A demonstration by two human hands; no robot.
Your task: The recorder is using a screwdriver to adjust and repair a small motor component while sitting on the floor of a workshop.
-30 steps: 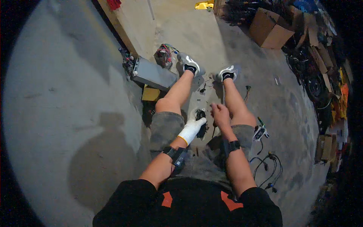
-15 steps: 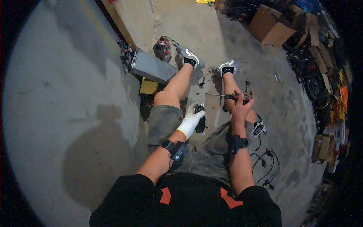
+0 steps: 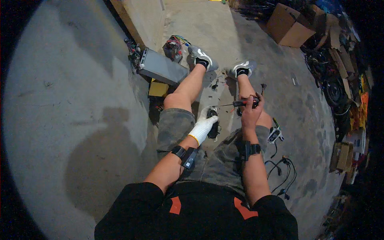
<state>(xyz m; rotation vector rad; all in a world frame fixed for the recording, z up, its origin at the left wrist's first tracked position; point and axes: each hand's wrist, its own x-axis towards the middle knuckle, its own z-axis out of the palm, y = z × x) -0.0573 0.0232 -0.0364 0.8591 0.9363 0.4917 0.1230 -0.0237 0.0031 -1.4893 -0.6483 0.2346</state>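
Between my knees, my left hand (image 3: 203, 127) in a white knit glove is closed on a black oblong part (image 3: 212, 124) with pale metal edges. My bare right hand (image 3: 252, 112), right of it and a little higher, grips a red-and-black screwdriver (image 3: 241, 103); its thin shaft points left, its tip near the top of that part, whether touching I cannot tell. Small dark bits (image 3: 215, 86) lie on the floor between my feet. Just right of my right knee is a white-and-black connector piece (image 3: 274, 135) with a short cable.
Looped black cables (image 3: 286, 176) lie at lower right. A long grey metal case (image 3: 162, 65), a yellow box (image 3: 158, 89) and a bundle of coloured wires (image 3: 173, 49) are beside my left leg. Piled cardboard boxes (image 3: 291, 25) and tangled cables (image 3: 332, 90) line the right; a pale panel (image 3: 146, 18) is at upper left.
My right hand has moved up and right from beside the black part, and the screwdriver now shows horizontally in it; over the last half second it shifted slightly left. My left hand keeps its hold.
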